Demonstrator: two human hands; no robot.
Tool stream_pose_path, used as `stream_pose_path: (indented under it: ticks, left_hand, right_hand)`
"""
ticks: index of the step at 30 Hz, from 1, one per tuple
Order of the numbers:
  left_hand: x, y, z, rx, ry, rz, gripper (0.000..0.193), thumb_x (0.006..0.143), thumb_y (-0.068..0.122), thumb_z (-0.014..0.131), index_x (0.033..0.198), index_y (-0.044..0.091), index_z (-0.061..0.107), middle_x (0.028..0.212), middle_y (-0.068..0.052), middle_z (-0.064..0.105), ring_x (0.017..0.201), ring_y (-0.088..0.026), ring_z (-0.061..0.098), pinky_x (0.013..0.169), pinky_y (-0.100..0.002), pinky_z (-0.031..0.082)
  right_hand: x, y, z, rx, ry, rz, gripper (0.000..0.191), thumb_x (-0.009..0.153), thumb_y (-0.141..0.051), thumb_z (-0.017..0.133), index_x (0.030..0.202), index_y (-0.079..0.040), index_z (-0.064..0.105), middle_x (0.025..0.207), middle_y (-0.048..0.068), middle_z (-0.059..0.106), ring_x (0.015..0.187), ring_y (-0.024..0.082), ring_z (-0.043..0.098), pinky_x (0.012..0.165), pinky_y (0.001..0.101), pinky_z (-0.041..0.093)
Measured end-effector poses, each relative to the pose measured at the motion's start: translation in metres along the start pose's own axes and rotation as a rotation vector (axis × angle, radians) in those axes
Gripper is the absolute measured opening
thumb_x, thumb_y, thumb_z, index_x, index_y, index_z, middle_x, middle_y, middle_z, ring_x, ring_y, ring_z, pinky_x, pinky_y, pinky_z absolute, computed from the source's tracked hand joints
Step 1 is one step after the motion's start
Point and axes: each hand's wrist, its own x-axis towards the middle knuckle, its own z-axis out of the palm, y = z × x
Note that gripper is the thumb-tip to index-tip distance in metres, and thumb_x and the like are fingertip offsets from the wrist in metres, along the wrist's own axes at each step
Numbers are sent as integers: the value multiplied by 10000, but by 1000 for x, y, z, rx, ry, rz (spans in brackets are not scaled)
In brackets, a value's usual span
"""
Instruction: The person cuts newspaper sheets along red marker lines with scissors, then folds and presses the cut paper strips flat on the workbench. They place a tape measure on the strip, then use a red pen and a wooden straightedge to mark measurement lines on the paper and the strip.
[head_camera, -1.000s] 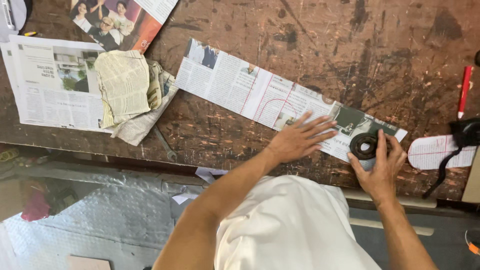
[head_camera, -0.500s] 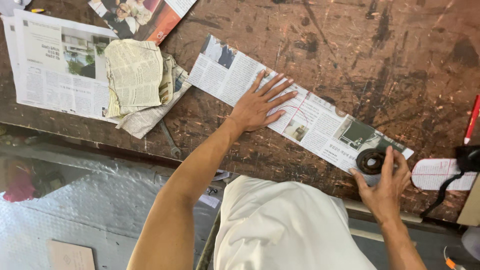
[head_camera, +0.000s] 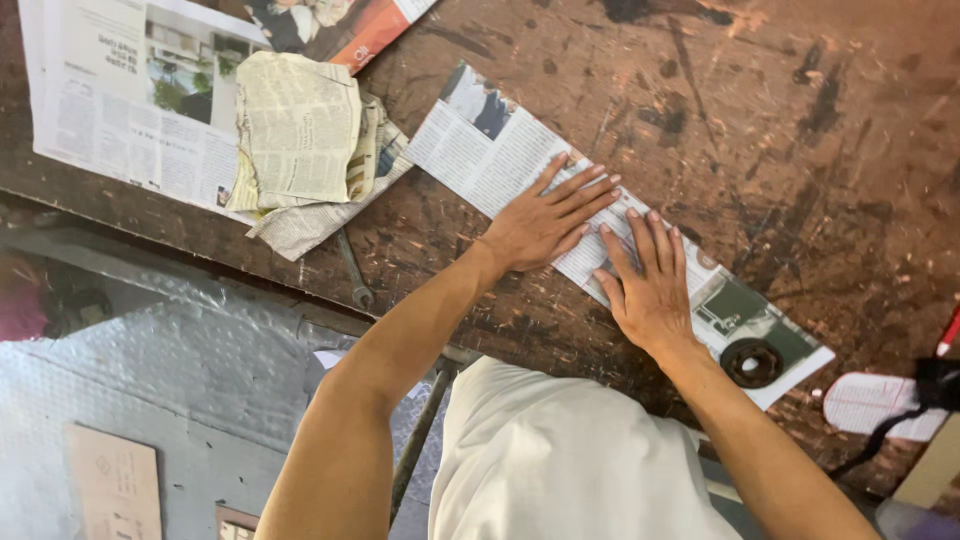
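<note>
A long folded strip of newspaper (head_camera: 480, 140) lies slantwise on the worn brown workbench (head_camera: 760, 120). My left hand (head_camera: 545, 220) presses flat on the strip's middle, fingers spread. My right hand (head_camera: 645, 285) lies flat on the strip just to the right of it, fingers apart, holding nothing. A black ring-shaped roll of tape (head_camera: 751, 361) rests on the strip's right end, a short way from my right wrist.
Open newspaper sheets (head_camera: 110, 110) and a crumpled, folded wad of newspaper (head_camera: 300, 140) lie at the left. A metal wrench (head_camera: 352, 270) sits near the bench's front edge. A white oval tag (head_camera: 875, 402), a black cord and a red pen (head_camera: 948, 333) are at the right.
My right hand let go of the tape roll and moved left onto the strip beside my left hand. The roll now lies alone on the strip's right end. The view shifted closer.
</note>
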Motion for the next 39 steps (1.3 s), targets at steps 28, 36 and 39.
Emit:
stream_pose_path:
  ticks: [28,36,39]
  left_hand:
    - [-64,-107,-59,-170,547,-801,203,886,62,771,936,20,579,945,-175,606,932,-407,574,817,-510,445]
    - [-65,-107,-44,16,525,-814,205,985,180,701,980,39,552,944,-159,641,891,-376,629,786,-478,466]
    - [-67,-109,-43,4,554,-784,199,1001,173,697,995,39,550,948,-149,646,889,-364,631,778,-468,466]
  right_hand:
    - [24,-18,-6,-212,-133,32,640,1017,-418,546,1598,-171,435,1617,220,307,1499,461,267,1236,622,193]
    - [41,-30,-19,-266,-187,66,759,956,-618,554,1578,-199,439,1504,234,378,1384,451,351,1136,627,243]
    - [45,-34,-20,-284,-175,74,799,932,-647,586,1582,-205,442,1493,231,393,1352,443,373,1116,617,270]
